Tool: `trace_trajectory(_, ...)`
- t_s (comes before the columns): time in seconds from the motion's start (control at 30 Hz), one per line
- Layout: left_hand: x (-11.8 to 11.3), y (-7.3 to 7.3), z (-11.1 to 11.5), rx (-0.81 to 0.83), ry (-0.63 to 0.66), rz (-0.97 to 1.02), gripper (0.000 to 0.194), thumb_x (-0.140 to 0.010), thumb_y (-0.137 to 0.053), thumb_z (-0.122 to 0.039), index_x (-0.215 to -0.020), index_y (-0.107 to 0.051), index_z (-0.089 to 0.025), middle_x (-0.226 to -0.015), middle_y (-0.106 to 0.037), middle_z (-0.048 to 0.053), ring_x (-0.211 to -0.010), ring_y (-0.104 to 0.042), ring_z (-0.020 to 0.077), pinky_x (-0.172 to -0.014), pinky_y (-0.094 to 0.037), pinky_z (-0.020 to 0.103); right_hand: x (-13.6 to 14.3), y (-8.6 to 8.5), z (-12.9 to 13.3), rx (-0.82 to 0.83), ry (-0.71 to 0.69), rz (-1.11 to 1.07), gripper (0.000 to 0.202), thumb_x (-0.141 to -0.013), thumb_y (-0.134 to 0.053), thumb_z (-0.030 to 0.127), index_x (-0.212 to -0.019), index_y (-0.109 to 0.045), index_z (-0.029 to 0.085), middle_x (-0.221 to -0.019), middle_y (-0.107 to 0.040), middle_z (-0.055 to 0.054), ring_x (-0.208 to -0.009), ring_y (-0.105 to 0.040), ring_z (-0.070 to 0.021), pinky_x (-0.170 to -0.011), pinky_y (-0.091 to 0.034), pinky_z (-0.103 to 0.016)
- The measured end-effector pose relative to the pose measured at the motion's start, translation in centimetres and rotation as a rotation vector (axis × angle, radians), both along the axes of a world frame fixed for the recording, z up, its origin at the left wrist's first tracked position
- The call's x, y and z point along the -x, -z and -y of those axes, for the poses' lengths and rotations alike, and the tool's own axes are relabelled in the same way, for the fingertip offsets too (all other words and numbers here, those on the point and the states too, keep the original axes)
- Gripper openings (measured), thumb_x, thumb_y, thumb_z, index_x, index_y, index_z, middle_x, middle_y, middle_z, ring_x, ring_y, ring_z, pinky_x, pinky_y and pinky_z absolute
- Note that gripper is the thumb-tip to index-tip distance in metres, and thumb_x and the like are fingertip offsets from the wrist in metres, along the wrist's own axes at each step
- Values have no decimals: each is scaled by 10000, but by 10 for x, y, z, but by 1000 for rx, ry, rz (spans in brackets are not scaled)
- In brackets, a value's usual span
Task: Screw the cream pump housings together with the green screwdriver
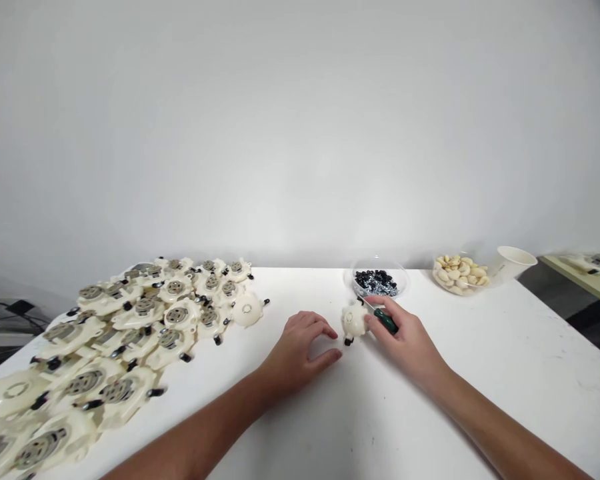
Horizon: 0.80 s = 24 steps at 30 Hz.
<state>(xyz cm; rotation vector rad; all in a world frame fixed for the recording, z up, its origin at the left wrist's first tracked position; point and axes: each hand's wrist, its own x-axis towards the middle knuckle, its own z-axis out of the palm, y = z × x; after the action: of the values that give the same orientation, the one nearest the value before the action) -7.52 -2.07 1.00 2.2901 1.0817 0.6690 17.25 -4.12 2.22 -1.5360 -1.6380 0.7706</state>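
R hand (405,340) clasps dark-green-handled metal screwdriver (387,321); L hand (297,350), fingers apart, at 8 o'clock of cream round plastic housing (353,321), prob. light, stiff, slick; grip by rim.

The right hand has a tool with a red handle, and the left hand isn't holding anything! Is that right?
Almost! The handle isn't red: the head view shows that the right hand has a tool with a dark green handle. The left hand isn't holding anything, just as you said.
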Motion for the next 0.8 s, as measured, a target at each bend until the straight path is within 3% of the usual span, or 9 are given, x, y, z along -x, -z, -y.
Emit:
trace_trajectory(0.17,-4,1,2,-26,-25,-58,274,-889,-713,-472,-1039,-692,-244,-1055,-659,66,-1040,-592,279,-981,-415,453,8,0,6,19,-91,38,343,-928,-628,455,-1203,-631,251,-697,-663,24,-607,-619,-194,-600,-461,-292)
trace_trajectory(0.37,-3,-6,6,9,-75,27,605,-898,-686,-542,-1376,-493,-226,-1191,-633,109,-1119,-577,308,-1025,-418,482,16,3,12,128,-254,-98,349,-946,-635,463,-1220,-596,249,-745,-649,19,-607,-576,-166,-570,-420,-272)
trace_trajectory(0.6,-7,-6,11,-24,83,-64,751,-791,-746,-663,-1326,-500,-196,-1293,-586,156,-1247,-515,377,-1093,-382,546,19,-2,19,271,-438,-469,374,-969,-636,398,-1308,-526,284,-999,-628,-12,-852,-571,-176,-727,-449,-285)
trace_trajectory(0.7,-8,-4,12,0,49,-40,609,-866,-712,-581,-1300,-520,-201,-1276,-595,148,-1236,-512,364,-1100,-365,565,21,-1,21,384,-550,-595,444,-956,-655,418,-1353,-494,299,-941,-562,9,-740,-503,-140,-644,-403,-258)
trace_trajectory(0.8,-6,-3,12,165,15,95,449,-901,-699,-437,-1261,-542,-219,-1184,-615,116,-1126,-549,322,-1014,-434,531,21,4,18,426,-506,-670,452,-970,-610,479,-1354,-482,277,-871,-496,24,-640,-425,-120,-583,-366,-259)
